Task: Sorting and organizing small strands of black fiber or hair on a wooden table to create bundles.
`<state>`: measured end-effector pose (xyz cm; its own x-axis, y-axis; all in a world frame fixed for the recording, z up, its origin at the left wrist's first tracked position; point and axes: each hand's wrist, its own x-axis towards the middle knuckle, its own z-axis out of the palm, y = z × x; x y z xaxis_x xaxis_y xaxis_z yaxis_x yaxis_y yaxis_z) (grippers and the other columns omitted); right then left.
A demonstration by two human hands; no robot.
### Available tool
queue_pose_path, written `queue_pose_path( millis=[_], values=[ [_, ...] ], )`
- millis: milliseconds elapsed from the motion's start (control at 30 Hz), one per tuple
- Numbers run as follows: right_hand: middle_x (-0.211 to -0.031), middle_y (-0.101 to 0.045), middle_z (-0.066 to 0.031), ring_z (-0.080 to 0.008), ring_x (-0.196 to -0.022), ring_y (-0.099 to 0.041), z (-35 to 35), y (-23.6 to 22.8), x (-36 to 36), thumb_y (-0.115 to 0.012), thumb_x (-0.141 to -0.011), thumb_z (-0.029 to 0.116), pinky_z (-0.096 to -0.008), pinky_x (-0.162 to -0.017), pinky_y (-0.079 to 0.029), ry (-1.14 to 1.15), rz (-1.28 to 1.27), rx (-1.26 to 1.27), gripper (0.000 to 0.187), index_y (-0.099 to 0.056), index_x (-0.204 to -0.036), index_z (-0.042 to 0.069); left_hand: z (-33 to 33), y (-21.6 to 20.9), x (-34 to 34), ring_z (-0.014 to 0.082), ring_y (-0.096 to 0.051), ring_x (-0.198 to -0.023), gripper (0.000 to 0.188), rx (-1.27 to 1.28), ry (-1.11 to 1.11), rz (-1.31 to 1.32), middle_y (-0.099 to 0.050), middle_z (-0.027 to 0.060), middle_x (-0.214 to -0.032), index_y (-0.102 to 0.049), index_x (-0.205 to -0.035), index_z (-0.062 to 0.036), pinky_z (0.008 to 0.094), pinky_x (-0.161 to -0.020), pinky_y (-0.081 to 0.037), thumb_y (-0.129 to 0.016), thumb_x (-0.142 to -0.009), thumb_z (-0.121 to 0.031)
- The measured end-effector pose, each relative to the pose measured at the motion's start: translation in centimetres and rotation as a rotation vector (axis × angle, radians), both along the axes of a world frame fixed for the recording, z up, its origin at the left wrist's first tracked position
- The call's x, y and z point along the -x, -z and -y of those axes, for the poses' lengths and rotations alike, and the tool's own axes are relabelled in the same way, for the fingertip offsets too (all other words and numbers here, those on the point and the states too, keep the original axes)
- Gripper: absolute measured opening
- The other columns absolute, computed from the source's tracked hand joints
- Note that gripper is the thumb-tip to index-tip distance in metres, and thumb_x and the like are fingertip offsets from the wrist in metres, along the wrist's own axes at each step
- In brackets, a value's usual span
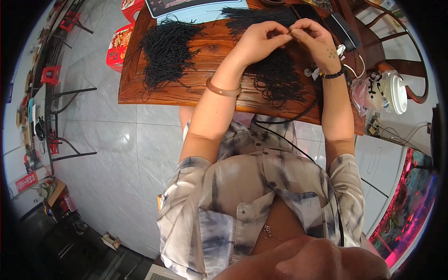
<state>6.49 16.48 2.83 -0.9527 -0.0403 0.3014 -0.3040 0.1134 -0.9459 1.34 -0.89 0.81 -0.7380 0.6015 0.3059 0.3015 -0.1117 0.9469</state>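
Above the wooden table point(212, 51), my left hand point(258, 44) and my right hand point(318, 44) meet with their fingertips pinched together. What sits between them is too small to make out. One heap of thin black cords point(168, 53) lies left of my hands. A second bundle of black cords point(252, 18) stretches behind my left hand, and a third loose bundle of black cords point(278, 81) spreads below my fingers, close to the table's front edge. My left wrist wears a brown bangle, my right a black bead bracelet.
A light-blue flat case point(203, 16) stands at the table's back. On the right are a black box-shaped device point(343, 31), a white cable point(362, 67) and a white-lidded cup point(397, 95) in clear plastic. Red boxes point(120, 49) stand beyond the left edge. A black cable point(298, 116) crosses the front edge.
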Motion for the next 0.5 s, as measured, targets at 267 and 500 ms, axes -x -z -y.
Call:
queue_pose_path(
  millis=[267, 500],
  values=[
    [-0.088, -0.063, -0.0042, -0.0087, -0.079, -0.059, 0.3, -0.3, -0.4, -0.06, -0.084, 0.008, -0.0202, -0.07, -0.048, 0.048, 0.015, -0.034, 0.014, -0.062, -0.094, -0.002, 0.1, -0.2, 0.3, 0.0092, -0.059, -0.069, 0.017, -0.055, -0.002, 0.143, -0.064, 0.0042, -0.077, -0.062, -0.093, 0.0009, 0.0195, -0.063, -0.048, -0.062, -0.084, -0.013],
    [-0.081, -0.063, -0.0043, -0.0115, -0.069, -0.061, 0.9, 0.2, -0.3, -0.061, -0.078, 0.011, -0.0215, -0.061, -0.047, 0.303, -0.276, -0.581, 0.012, -0.065, -0.087, 0.004, -0.7, 1.1, 0.5, 0.0061, -0.057, -0.064, 0.014, 0.059, -0.184, -0.132, -0.063, 0.0024, -0.07, -0.065, -0.083, 0.0004, 0.0201, -0.058, -0.046, -0.063, -0.082, -0.013]
  ],
)
